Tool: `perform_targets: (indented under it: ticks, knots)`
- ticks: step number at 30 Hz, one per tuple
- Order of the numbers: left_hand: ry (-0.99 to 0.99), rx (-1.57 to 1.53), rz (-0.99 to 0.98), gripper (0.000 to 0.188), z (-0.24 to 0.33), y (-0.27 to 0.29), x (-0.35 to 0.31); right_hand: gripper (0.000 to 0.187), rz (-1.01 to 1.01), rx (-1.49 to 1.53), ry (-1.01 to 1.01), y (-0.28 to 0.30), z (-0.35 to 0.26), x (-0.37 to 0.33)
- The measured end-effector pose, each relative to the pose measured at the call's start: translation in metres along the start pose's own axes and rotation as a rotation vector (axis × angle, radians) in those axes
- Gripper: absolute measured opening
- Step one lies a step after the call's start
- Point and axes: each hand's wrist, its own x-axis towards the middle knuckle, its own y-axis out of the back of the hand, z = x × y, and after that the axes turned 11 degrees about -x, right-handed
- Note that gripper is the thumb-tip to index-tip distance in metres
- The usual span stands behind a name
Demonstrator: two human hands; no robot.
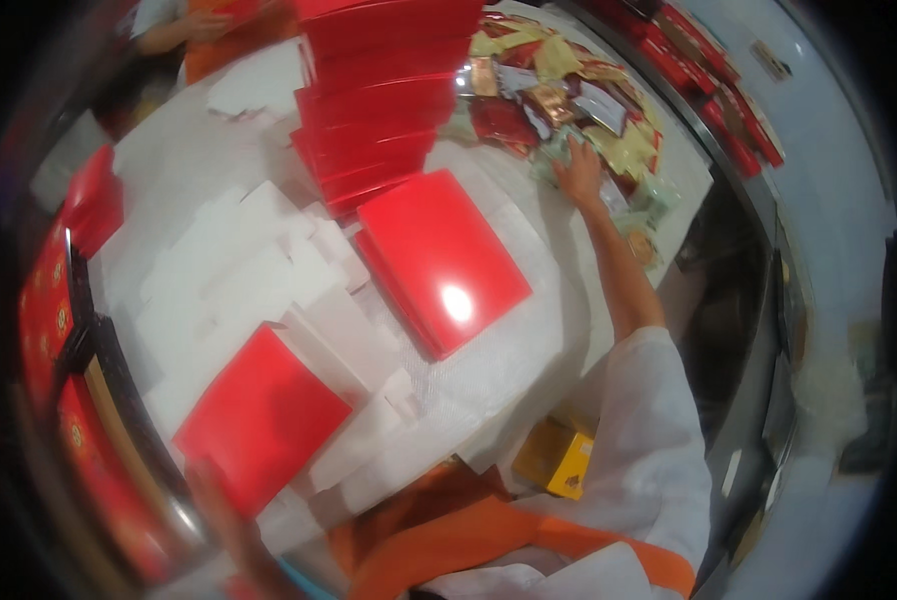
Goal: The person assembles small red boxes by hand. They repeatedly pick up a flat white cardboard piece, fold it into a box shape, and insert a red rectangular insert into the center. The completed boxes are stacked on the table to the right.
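The right hand [581, 175] is stretched far across the table, fingers spread flat on a heap of small foil sachets [559, 90] in gold, dark red, silver and pale green at the far right; it seems to press or sort through them, with nothing closed in its grip that I can make out. The heap lies loose and overlapping, likely so single packets can be picked out easily.

Just left of it, near the table's middle, a flat red box lid [444, 255] lies glossy side up on a second red piece, close enough to be filled from the heap. Behind it a tall stack of red boxes [379, 100] leans in a fanned pile at the far side.

At the near left the left hand [231, 525] shows only as a blur touching the near edge of another red lid [259, 415]; whether it grips it I cannot tell. Between the lids lie white card inserts [249, 265] on the white table [529, 345]. A yellow carton [557, 458] sits below the near edge, and another person's arm [184, 30] shows at the far left
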Motion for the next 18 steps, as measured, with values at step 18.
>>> perform_targets:
  ticks: [18]
  knots:
    - [0.432, -0.696, 0.255, 0.060, 0.038, -0.012, -0.003, 0.057, -0.387, 1.563, -0.172, 0.194, -0.053, -0.078]
